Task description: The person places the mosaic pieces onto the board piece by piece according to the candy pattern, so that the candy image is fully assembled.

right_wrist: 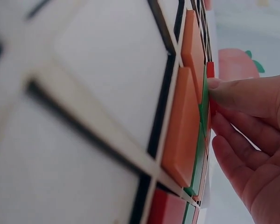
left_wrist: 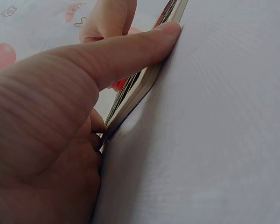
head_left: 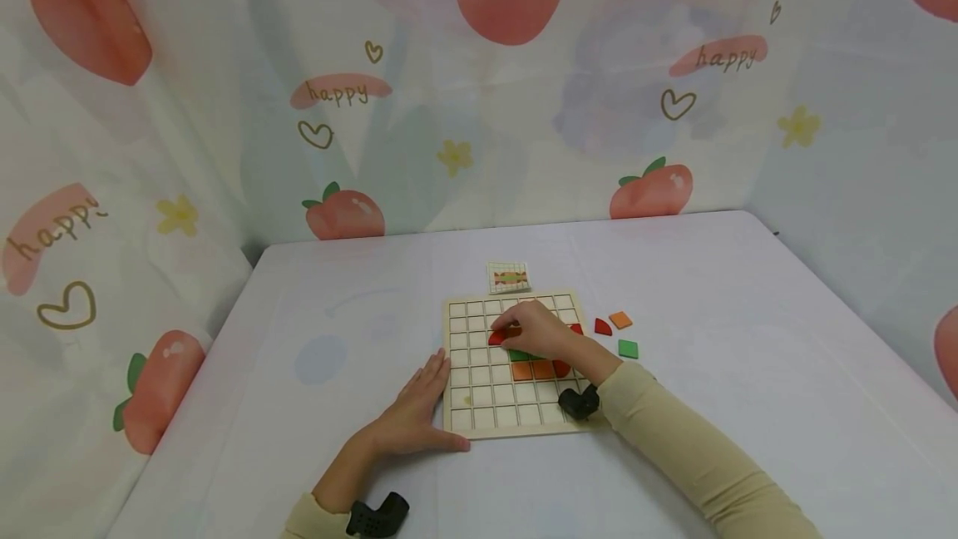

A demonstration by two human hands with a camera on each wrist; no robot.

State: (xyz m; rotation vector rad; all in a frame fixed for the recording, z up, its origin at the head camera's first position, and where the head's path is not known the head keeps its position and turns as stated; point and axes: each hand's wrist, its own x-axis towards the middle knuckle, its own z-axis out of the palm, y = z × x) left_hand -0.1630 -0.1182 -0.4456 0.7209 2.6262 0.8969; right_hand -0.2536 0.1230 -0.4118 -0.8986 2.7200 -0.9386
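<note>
A wooden grid board (head_left: 479, 396) lies on the table with colored tiles set in its squares. My right hand (head_left: 540, 329) is over the upper middle of the board. Its thumb and fingers pinch a red quarter-round tile (head_left: 496, 338), whose edge also shows in the right wrist view (right_wrist: 211, 69). Below that hand are green tiles (head_left: 520, 355) and orange tiles (head_left: 522, 371), with a red tile (head_left: 561, 368) at the orange row's right end. My left hand (head_left: 412, 414) rests against the board's left corner, fingers along the side and thumb (left_wrist: 130, 53) at the front edge.
Right of the board lie a loose red quarter-round tile (head_left: 602, 327), an orange square tile (head_left: 620, 319) and a green square tile (head_left: 628, 348). A pattern card (head_left: 509, 278) sits behind the board. Patterned cloth (head_left: 524, 106) hangs behind the white table (head_left: 337, 298).
</note>
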